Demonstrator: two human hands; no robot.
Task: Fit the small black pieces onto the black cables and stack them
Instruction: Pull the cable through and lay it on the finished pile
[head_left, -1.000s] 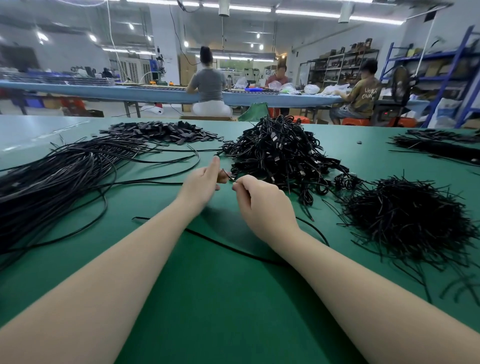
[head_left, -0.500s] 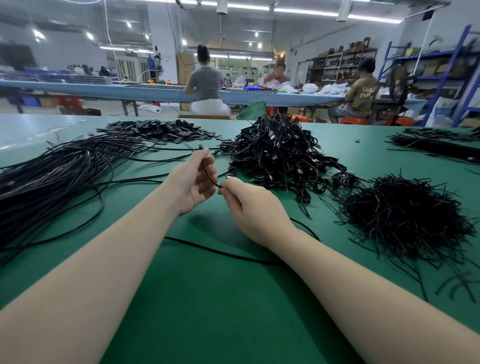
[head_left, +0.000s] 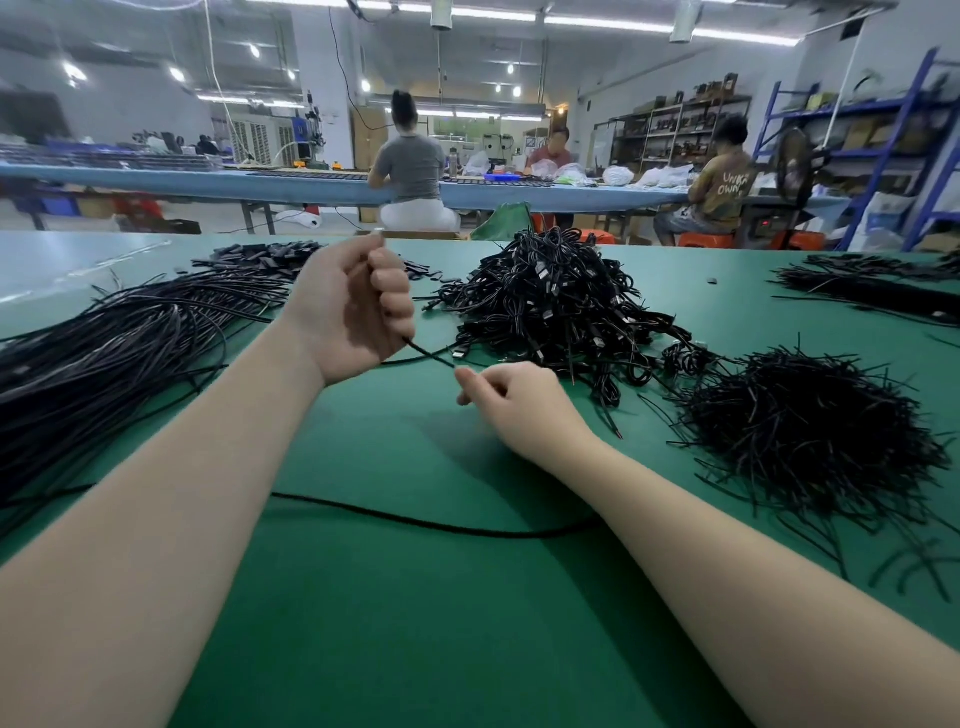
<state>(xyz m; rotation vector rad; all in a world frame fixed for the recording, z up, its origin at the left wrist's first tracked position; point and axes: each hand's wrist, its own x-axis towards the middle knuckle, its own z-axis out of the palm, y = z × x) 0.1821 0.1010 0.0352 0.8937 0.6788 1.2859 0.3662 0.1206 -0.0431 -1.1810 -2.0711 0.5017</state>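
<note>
Left hand now lifted higher than before, fingers curled tight round one black cable, right hand just below, moved apart, pinching the cable, finished cable pile behind, small black pieces right

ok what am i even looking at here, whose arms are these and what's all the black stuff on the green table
This is one picture from a camera worn on a person's head, looking down at their own bare arms. The left hand is raised and grips a black cable; the right hand pinches its lower part. On the green table lie loose cables at left, small black pieces behind them, a tangled heap in the middle, and a pile of short black strands at right. Other workers sit at a far bench.
</note>
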